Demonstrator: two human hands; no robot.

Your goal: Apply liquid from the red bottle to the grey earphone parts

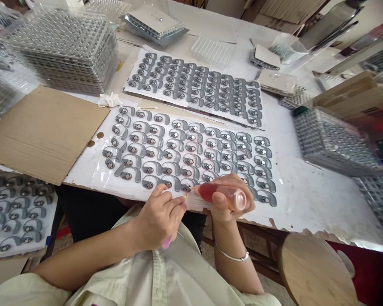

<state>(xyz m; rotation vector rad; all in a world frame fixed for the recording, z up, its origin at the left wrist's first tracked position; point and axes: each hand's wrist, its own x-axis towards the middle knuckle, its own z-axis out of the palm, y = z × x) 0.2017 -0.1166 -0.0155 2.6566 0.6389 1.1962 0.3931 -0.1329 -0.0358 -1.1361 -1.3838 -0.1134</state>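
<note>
My right hand (231, 197) is closed around a clear squeeze bottle (210, 192) of red liquid. Its narrow tip points left and reaches a small grey hook-shaped part with a round metal centre (187, 187) in the front row of a white sheet (130, 193). My left hand (162, 214) is closed on a thin pink stick-like tool (167, 242); a pink end shows below the palm and a yellowish tip by the fingertips, the middle being covered. That tip is close to the bottle's nozzle. Rows of similar grey parts (191, 161) cover the sheet.
Behind lies a second sheet of grey parts (194, 83). Stacked clear trays (67, 46) stand at the back left, with cardboard (44, 131) in front. More trays (335, 140) stand right. A cotton swab (149, 108) and crumpled tissue (110, 100) lie between. A round wooden stool (315, 270) is lower right.
</note>
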